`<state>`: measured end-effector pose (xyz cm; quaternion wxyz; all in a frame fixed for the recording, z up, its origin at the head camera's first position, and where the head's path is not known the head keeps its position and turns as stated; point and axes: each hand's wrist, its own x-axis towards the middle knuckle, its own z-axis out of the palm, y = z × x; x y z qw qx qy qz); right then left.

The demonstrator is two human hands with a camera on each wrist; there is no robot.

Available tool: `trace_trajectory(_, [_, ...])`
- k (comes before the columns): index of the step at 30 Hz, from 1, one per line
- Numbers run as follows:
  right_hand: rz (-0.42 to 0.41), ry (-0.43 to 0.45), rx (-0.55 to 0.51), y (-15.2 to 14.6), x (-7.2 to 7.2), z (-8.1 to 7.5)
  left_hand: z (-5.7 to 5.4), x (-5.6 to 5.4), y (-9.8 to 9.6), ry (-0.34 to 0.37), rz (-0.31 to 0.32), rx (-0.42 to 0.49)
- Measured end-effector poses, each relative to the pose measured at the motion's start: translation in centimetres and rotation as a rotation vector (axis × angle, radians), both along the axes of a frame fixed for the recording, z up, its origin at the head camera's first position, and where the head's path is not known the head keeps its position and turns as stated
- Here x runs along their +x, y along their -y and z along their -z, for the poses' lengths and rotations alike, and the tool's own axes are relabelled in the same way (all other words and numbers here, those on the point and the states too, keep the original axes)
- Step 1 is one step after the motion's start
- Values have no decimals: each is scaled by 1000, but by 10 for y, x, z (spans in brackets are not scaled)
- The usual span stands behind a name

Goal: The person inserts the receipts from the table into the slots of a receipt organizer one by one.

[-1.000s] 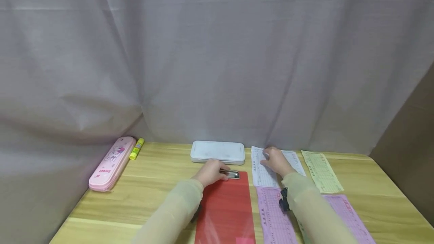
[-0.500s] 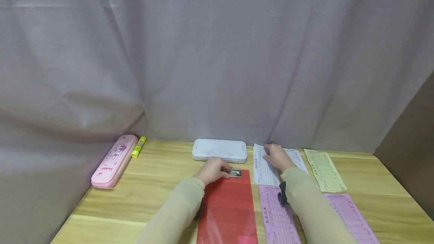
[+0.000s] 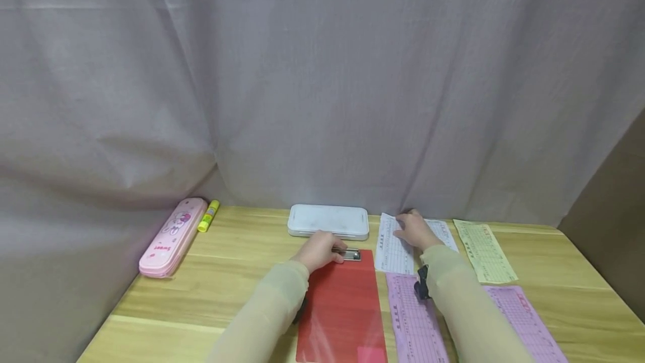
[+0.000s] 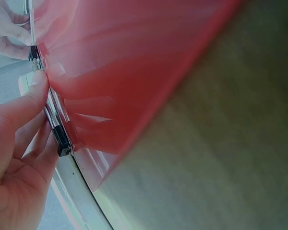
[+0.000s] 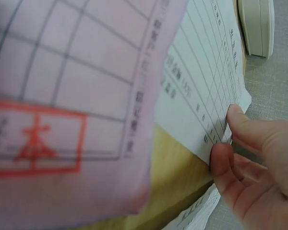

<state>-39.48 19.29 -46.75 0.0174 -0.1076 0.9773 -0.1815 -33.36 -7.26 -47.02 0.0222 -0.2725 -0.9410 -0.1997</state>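
Note:
My left hand (image 3: 318, 251) pinches the metal clip (image 4: 53, 108) at the far edge of a red translucent clip folder (image 3: 342, 307). Its thumb lies on top of the clip, with the fingers curled behind. My right hand (image 3: 418, 231) is at the far end of a white printed slip (image 3: 393, 251). In the right wrist view, thumb and index finger (image 5: 222, 155) pinch that slip's edge. A second white slip (image 3: 442, 232) lies partly behind the hand. Two purple slips (image 3: 410, 312) lie nearer, one on each side of my right forearm.
A white flat case (image 3: 328, 220) stands beyond the folder, by the grey curtain (image 3: 322, 83). At the far left lie a pink pencil case (image 3: 171, 240) and a yellow glue stick (image 3: 209, 216). A pale yellow slip (image 3: 485, 252) lies at the right on the wooden table.
The head view has shifted slightly. My right hand keeps to the white slip's far end, its fingers drawn closer to the edge. My left hand stays on the folder's clip.

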Motion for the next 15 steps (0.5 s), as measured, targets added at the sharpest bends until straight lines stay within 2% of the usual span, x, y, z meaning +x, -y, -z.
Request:
trace_trajectory(3, [-12, -37, -8, -2, -1, 1, 0, -1, 0, -5, 6, -2])
trace_trajectory(9, [-2, -56, 10, 1, -3, 5, -1, 2, 1, 48, -17, 9])
trace_trajectory(15, [89, -36, -38, -2, -7, 8, -2, 2, 0, 59, -21, 16])
